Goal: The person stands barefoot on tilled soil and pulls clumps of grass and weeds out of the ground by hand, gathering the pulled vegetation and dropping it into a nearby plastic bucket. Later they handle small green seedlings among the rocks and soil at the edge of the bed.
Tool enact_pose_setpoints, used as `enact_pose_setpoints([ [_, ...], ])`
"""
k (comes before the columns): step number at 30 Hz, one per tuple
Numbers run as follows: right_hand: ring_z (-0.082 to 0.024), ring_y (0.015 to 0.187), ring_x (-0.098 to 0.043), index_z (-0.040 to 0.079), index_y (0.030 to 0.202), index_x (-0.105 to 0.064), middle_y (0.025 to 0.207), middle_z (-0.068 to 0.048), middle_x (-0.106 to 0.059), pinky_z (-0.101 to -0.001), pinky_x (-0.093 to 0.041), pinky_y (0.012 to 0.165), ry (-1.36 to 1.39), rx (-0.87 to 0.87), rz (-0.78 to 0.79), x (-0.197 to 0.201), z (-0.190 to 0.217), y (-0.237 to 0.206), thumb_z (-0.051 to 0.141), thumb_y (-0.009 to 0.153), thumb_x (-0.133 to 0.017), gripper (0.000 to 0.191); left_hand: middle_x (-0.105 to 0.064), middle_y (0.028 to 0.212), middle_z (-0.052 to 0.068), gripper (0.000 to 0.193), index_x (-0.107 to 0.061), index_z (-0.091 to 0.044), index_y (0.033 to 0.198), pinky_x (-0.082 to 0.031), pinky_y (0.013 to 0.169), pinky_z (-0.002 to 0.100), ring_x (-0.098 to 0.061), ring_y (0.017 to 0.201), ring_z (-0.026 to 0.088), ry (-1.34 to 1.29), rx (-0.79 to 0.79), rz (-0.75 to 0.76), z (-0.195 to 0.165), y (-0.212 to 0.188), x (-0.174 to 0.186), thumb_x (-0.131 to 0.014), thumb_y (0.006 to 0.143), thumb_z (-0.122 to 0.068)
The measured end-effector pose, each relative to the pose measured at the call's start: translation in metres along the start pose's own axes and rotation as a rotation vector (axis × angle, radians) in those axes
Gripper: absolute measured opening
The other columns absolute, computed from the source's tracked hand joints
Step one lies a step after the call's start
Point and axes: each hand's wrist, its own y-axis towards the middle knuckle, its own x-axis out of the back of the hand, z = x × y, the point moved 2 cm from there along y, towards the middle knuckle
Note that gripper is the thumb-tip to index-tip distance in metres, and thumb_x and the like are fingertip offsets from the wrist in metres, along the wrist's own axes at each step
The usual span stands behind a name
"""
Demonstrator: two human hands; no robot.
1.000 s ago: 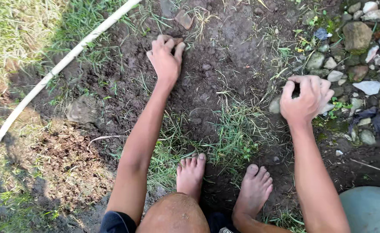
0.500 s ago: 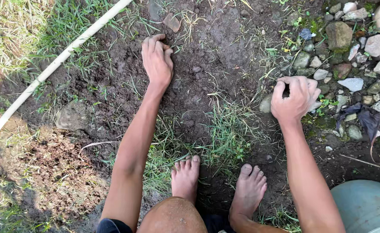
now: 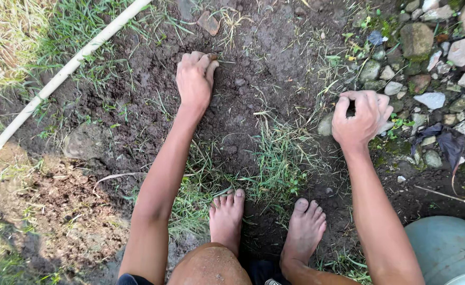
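Dark, damp soil (image 3: 264, 58) fills most of this view looking straight down at a person crouching barefoot on the ground. At the far left lies pale dry grass (image 3: 5, 37), and a long white pipe (image 3: 58, 79) runs diagonally from the lower left edge toward the top. Next comes a flat grey stone (image 3: 87, 140) half sunk in the dirt. The left hand (image 3: 194, 79) is pressed into the soil, its fingers curled narrow and close together with the tips dug in; whether they pinch a weed or only dirt cannot be told. Just beyond it lies a small reddish stone (image 3: 209, 22). The earth around this hand looks mostly bare and loosened, so weeding here seems well along, judging by the ground. A thick green tuft of grass (image 3: 280, 158) stands between the arms, above the two bare feet (image 3: 227, 216), so a good patch seems left to pull. The right hand (image 3: 362, 116) hangs in a loose fist at the edge of the soil, fingers bent inward over a pale stone; what it grips, if anything, is hidden. Further right is a heap of grey stones (image 3: 428, 58), and a pale blue bucket (image 3: 446, 248) sits in the lower right corner.
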Motion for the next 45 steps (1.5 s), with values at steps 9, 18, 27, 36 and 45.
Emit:
enact_pose_setpoints([
  [9, -0.026, 0.108, -0.055, 0.017, 0.092, -0.072, 0.105, 0.001, -0.066, -0.0418, -0.036, 0.096, -0.008, -0.009, -0.006, 0.001, 0.000, 0.001, 0.012, 0.097, -0.071, 0.007, -0.071, 0.105, 0.004, 0.018, -0.076, -0.009, 0.108, -0.048, 0.084, 0.038, -0.062, 0.098, 0.025, 0.018, -0.139, -0.054, -0.012, 0.007, -0.018, -0.074, 0.093, -0.018],
  [18, -0.026, 0.107, -0.055, 0.016, 0.091, -0.072, 0.103, 0.001, -0.065, -0.0422, -0.036, 0.095, -0.006, -0.008, -0.004, 0.002, 0.003, 0.003, 0.012, 0.096, -0.070, 0.007, -0.064, 0.091, 0.011, 0.011, -0.066, -0.004, 0.096, -0.049, 0.085, 0.042, -0.059, 0.092, 0.030, -0.128, -0.149, -0.009, -0.005, 0.027, -0.029, -0.064, 0.089, 0.003],
  [27, -0.026, 0.104, -0.056, 0.016, 0.090, -0.072, 0.102, 0.000, -0.065, -0.0419, -0.036, 0.094, 0.002, -0.008, -0.012, 0.005, 0.004, 0.004, 0.011, 0.095, -0.071, 0.007, -0.065, 0.096, 0.010, 0.013, -0.073, -0.007, 0.106, -0.053, 0.087, 0.043, -0.061, 0.097, 0.032, -0.205, -0.087, -0.041, -0.005, 0.071, -0.037, -0.074, 0.093, -0.008],
  [36, -0.026, 0.106, -0.056, 0.014, 0.091, -0.072, 0.102, 0.000, -0.066, -0.0421, -0.038, 0.097, 0.021, -0.018, -0.005, 0.005, 0.004, 0.003, 0.010, 0.095, -0.070, 0.006, -0.057, 0.120, 0.015, 0.047, -0.069, 0.005, 0.129, -0.045, 0.097, 0.046, -0.054, 0.108, 0.033, 0.008, -0.216, 0.091, -0.012, 0.074, -0.049, -0.079, 0.093, -0.024],
  [45, -0.026, 0.104, -0.056, 0.016, 0.094, -0.071, 0.101, 0.001, -0.066, -0.0416, -0.038, 0.095, 0.020, -0.031, -0.011, 0.004, 0.002, 0.002, 0.011, 0.096, -0.070, 0.005, -0.055, 0.128, 0.009, 0.021, -0.066, -0.005, 0.106, -0.040, 0.092, 0.046, -0.051, 0.116, 0.030, 0.189, -0.283, 0.137, -0.009, 0.083, -0.044, -0.076, 0.093, -0.019],
])
